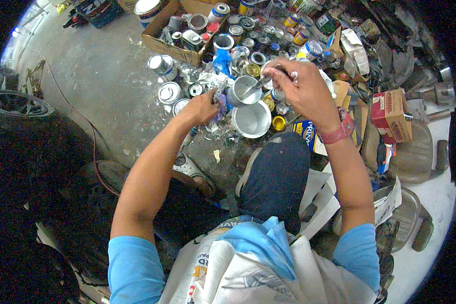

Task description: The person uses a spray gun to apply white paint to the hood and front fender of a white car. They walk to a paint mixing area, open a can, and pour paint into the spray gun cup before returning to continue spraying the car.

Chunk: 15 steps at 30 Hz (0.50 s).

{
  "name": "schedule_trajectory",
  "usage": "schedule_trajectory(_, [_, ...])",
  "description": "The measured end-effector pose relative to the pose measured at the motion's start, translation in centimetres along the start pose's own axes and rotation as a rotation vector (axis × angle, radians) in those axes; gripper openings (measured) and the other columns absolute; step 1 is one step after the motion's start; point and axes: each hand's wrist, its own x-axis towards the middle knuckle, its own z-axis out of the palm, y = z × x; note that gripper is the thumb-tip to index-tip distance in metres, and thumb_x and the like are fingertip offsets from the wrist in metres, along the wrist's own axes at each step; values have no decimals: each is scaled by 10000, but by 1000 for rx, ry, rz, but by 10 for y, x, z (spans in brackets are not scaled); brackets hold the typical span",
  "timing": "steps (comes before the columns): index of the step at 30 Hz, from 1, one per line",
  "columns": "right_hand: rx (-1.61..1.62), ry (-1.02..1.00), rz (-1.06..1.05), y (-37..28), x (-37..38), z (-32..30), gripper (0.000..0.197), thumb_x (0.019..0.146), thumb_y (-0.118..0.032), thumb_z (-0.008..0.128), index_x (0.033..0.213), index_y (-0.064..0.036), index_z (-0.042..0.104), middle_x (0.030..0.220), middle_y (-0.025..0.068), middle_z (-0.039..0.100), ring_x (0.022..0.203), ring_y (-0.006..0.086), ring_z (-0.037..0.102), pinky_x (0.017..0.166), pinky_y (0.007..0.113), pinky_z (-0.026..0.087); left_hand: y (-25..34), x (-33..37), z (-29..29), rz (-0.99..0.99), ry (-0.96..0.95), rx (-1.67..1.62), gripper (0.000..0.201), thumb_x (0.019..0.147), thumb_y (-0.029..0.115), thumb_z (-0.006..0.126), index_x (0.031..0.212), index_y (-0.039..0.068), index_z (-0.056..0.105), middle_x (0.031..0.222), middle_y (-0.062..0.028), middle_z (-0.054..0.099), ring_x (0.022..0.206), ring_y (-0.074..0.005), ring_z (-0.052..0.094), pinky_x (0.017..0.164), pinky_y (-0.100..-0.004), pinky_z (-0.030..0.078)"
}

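My left hand is closed at the left side of a grey metal cup, seemingly by a handle that its fingers hide. The cup tilts over the back rim of a white tub. My right hand, above and to the right, grips a stirring stick whose lower end is inside the cup. Pale grey residue coats the cup's inside, and the tub looks white within. A purple-blue crumpled cloth lies by my left fingers. Small yellow lid sits right of the tub.
Paint cans crowd the floor around the cup. Behind stands a cardboard box full of cans. A red carton and dirty chair seats are on the right. A hose crosses the floor at left, near a tyre.
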Motion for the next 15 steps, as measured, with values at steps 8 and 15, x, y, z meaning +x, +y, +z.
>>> schedule_trajectory(8, [-39, -34, -40, 6, 6, -2, 249, 1034, -255, 672, 1052, -30, 778, 951, 197, 776, 833, 387, 746, 763, 446, 572, -2, 2, 1, 5, 18, -2, 704, 1031, 392, 571, 1605, 6, 433, 1331, -367, 663, 1284, -492, 636, 1126, -527, 484])
schedule_trajectory(15, [-12, 3, -106, 9, 8, -2, 256, 1026, -265, 689, 1049, -32, 791, 956, 199, 779, 817, 395, 743, 769, 457, 575, 8, -4, -4, -30, -13, 1, 698, 1044, 394, 559, 1611, 10, 427, 1389, -361, 636, 1321, -480, 618, 1152, -513, 467])
